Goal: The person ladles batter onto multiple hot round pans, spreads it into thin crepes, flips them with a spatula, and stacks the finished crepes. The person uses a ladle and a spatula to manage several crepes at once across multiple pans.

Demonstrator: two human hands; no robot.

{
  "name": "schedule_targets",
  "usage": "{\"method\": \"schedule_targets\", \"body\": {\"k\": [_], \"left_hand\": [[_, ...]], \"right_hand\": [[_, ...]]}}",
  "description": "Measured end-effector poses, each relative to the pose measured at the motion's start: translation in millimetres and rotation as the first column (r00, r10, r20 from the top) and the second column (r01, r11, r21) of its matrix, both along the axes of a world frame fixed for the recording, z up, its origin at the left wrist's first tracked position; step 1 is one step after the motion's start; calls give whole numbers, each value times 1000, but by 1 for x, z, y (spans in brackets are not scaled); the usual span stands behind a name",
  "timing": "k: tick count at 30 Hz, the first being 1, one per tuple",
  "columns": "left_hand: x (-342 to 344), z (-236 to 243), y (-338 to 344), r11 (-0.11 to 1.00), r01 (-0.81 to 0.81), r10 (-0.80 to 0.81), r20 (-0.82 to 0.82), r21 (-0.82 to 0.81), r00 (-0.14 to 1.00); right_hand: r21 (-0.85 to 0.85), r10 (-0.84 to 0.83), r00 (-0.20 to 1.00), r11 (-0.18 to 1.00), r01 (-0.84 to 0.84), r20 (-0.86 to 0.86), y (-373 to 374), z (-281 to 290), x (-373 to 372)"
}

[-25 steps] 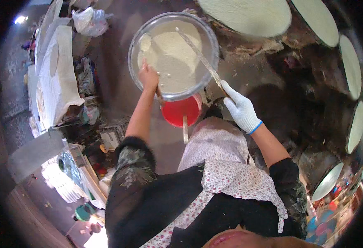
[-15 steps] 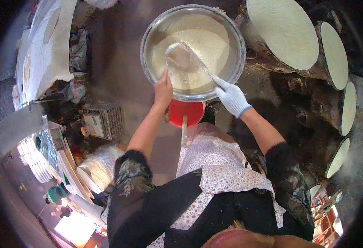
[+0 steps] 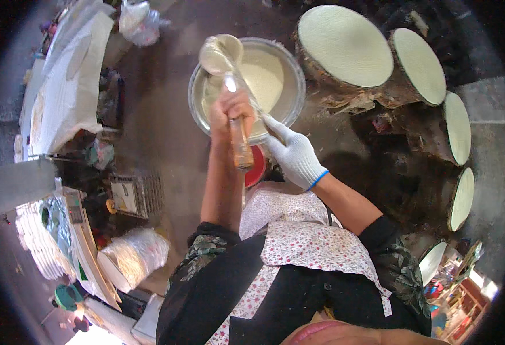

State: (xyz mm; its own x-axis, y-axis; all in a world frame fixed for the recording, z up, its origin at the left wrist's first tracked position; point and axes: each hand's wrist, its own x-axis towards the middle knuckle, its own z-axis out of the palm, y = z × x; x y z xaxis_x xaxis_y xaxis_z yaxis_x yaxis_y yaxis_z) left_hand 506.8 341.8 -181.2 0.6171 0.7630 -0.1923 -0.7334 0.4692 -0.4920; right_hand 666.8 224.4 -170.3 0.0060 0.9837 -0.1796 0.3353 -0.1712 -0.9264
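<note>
My bare left hand (image 3: pixel 233 108) is wrapped round a wooden-ended handle (image 3: pixel 241 150) that points back toward me; whether it joins the round ladle (image 3: pixel 220 54) in front is blurred. My right hand (image 3: pixel 294 154), in a white knit glove with a blue cuff, grips a thin pale handle slanting up left to that ladle. The ladle is tilted over the far left rim of a wide metal basin (image 3: pixel 301 86). Pale, creamy batter (image 3: pixel 264 80) lies in the basin. Below it, a red bowl or dipper (image 3: pixel 256 165) is partly hidden by my left hand's handle and the basin.
Several round, pale-topped griddle-like discs, such as the large one (image 3: pixel 344 46), curve along the right. A white-covered table (image 3: pixel 82 75) stands at the left. A wire crate (image 3: pixel 140 195) and a plastic-wrapped bundle (image 3: pixel 134 256) sit nearer. A plastic bag (image 3: pixel 140 23) lies at far left.
The ladle has risen from over the batter to the basin's far left rim. My left hand moved from fingering its edge to a closed hold on a wooden-ended handle; my right hand shifted left and nearer.
</note>
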Motion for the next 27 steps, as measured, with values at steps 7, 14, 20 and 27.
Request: {"method": "schedule_targets", "body": {"k": [7, 14, 20, 27], "left_hand": [[-12, 176, -14, 868, -74, 91, -12, 492, 996], [-29, 106, -34, 1000, -7, 8, -276, 3, 961], [-56, 34, -35, 995, 66, -69, -39, -75, 997], [-40, 57, 1, 998, 51, -38, -281, 38, 959]], "right_hand": [[431, -58, 977, 902, -38, 207, 4, 111, 4], [407, -43, 991, 913, -12, 128, -7, 109, 18], [390, -35, 990, 917, 86, -136, -9, 73, 56], [175, -373, 899, 893, 415, -232, -47, 45, 133]]}}
